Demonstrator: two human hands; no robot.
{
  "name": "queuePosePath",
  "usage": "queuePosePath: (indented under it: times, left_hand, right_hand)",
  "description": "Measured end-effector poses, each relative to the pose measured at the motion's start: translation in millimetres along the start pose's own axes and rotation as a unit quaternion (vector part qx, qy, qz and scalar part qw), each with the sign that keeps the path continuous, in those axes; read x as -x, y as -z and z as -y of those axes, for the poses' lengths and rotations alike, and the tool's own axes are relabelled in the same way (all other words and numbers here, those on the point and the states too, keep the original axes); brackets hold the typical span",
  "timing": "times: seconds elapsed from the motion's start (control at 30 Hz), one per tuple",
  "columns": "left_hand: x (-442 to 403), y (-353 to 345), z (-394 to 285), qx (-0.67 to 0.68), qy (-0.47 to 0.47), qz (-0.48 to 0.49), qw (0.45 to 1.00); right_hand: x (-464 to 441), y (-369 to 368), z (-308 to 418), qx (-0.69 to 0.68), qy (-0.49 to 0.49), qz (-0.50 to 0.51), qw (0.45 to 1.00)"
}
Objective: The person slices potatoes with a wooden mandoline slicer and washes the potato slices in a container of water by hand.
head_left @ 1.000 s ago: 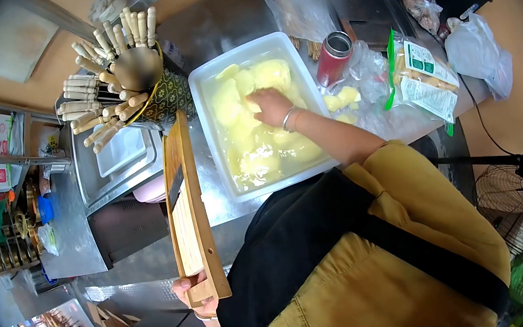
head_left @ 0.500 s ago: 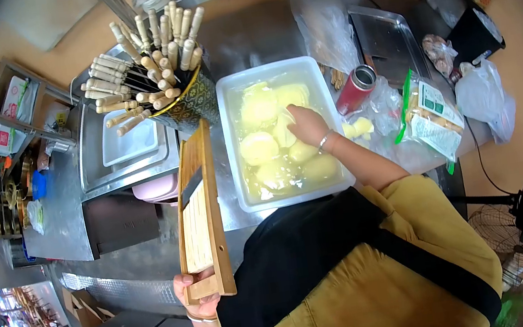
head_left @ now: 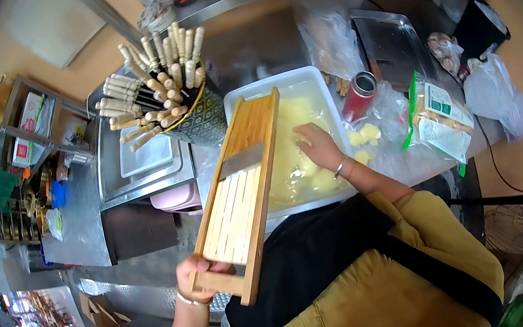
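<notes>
My left hand [head_left: 198, 276] is closed around the bottom end of a wooden mandoline slicer [head_left: 237, 197]. The slicer slants upward, with a grey metal blade across its middle and its top end over the left side of a white tub [head_left: 339, 109]. In the tub, several peeled potatoes [head_left: 308, 165] lie in yellowish water. My right hand [head_left: 320, 146] is over the tub's right half, fingers loosely bent and apart, with nothing visible in them. The slicer hides the tub's left part.
Left of the tub stands a patterned bucket [head_left: 201, 115] of wooden-handled skewers. To the right are pale cut pieces [head_left: 364, 134], a red flask [head_left: 359, 97], a green-edged bag [head_left: 438, 113] and a metal tray [head_left: 392, 45]. A sink [head_left: 106, 175] holds a white tray.
The slicer has swung right, and its top now covers the tub's left part. My right hand has come off the potatoes and shifted right and down. The camera view has shifted slightly.
</notes>
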State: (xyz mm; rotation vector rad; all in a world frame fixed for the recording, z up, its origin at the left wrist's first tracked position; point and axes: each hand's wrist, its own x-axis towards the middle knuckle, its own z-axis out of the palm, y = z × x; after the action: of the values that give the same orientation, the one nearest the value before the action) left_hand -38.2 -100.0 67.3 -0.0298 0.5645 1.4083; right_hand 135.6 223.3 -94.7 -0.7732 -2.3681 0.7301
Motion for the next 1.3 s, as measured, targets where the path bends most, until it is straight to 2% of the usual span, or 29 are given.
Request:
queuePosePath:
  times: [0.03, 0.07, 0.1, 0.13, 0.2, 0.23, 0.27, 0.37, 0.43, 0.47, 0.53, 0.57, 0.63, 0.67, 0.73, 0.77, 0.83, 0.87, 0.93, 0.97, 1.0, 1.07, 1.1, 1.13, 1.2, 1.27, 1.3]
  left_hand:
    - [-16, -4, -1, -0.015, 0.013, 0.000, 1.000]
    - [-32, -6, -3, -0.031, 0.025, 0.001, 0.999]
    - [-48, -4, -4, -0.045, 0.037, 0.040, 0.997]
    - [-60, 2, -5, -0.054, 0.044, 0.024, 0.997]
    - [-81, 19, -10, -0.116, 0.064, -0.046, 0.990]
    - [-85, 17, -13, -0.204, 0.079, -0.052, 0.974]
    - [-90, 7, -8, -0.249, 0.051, -0.120, 0.960]
    - [-94, 6, -4, -0.329, 0.051, -0.151, 0.931]
    - [-90, 8, -3, -0.314, 0.032, -0.171, 0.934]
    - [-89, 8, -2, -0.314, 0.033, -0.172, 0.933]
    - [-86, 7, 2, -0.311, 0.013, -0.182, 0.933]
    - [-86, 8, 3, -0.309, 0.017, -0.182, 0.933]
    - [-87, 6, 2, -0.308, 0.013, -0.180, 0.934]
    - [-86, 2, 4, -0.308, 0.013, -0.179, 0.934]
    - [-87, -21, 8, -0.327, 0.004, -0.184, 0.927]
    - [-86, -20, 6, -0.328, 0.005, -0.183, 0.927]
    - [-83, -15, 1, -0.366, 0.008, -0.163, 0.916]
    - [-81, -15, 0, -0.367, 0.010, -0.162, 0.916]
    - [-74, -15, -6, -0.229, -0.005, -0.169, 0.959]
    - [-68, 11, -17, -0.139, 0.016, -0.107, 0.984]
    - [-69, 11, -14, -0.143, 0.017, -0.108, 0.984]
    - [-77, 6, 1, 0.097, 0.003, -0.046, 0.994]
    - [-80, 7, 11, 0.182, 0.020, -0.014, 0.983]
    - [-84, 4, 23, 0.204, 0.021, -0.026, 0.978]
    - [-92, 6, 41, 0.225, 0.051, 0.031, 0.973]
    - [-97, 3, 49, 0.245, 0.055, 0.046, 0.967]
    - [-97, 2, 52, 0.266, 0.053, 0.063, 0.961]
  right_hand:
    - [-6, -5, -5, -0.203, -0.100, 0.002, 0.974]
    - [-11, -8, -10, -0.397, -0.192, 0.001, 0.898]
    - [-17, 2, -5, -0.551, -0.278, -0.005, 0.787]
    - [-21, 1, -7, -0.553, -0.280, -0.013, 0.784]
    - [-29, -6, -18, -0.609, -0.373, -0.087, 0.694]
    - [-29, -20, -36, -0.634, -0.364, -0.096, 0.676]
    - [-31, -36, -54, -0.636, -0.363, -0.100, 0.674]
    - [-36, -52, -69, -0.618, -0.380, -0.112, 0.679]
    - [-45, -26, -30, -0.615, -0.469, -0.118, 0.623]
    - [-46, -11, -10, -0.615, -0.470, -0.119, 0.621]
    - [-41, 12, 20, -0.575, -0.296, 0.018, 0.763]
    - [-39, 16, 21, -0.574, -0.300, 0.018, 0.762]
    - [-38, 20, 21, -0.456, -0.230, 0.078, 0.856]
    - [-37, 19, 18, -0.456, -0.230, 0.077, 0.856]
    - [-31, 11, 4, -0.468, -0.332, -0.065, 0.816]
    - [-28, 2, -8, -0.469, -0.332, -0.067, 0.816]
    - [-22, -25, -37, -0.473, -0.419, -0.161, 0.758]
    - [-19, -33, -49, -0.473, -0.420, -0.163, 0.757]
    - [-18, -42, -62, -0.542, -0.342, -0.093, 0.762]
    - [-18, -44, -64, -0.545, -0.342, -0.095, 0.760]
    - [-19, -43, -61, -0.552, -0.346, -0.100, 0.752]
    - [-27, -39, -51, -0.563, -0.350, -0.109, 0.741]
    - [-34, -35, -42, -0.509, -0.413, -0.125, 0.745]
    - [-40, -34, -35, -0.452, -0.473, -0.141, 0.743]
    - [-46, -33, -26, -0.483, -0.340, -0.084, 0.803]
    - [-55, 2, 28, -0.680, -0.348, -0.024, 0.645]
    - [-55, 10, 42, -0.679, -0.352, -0.025, 0.644]
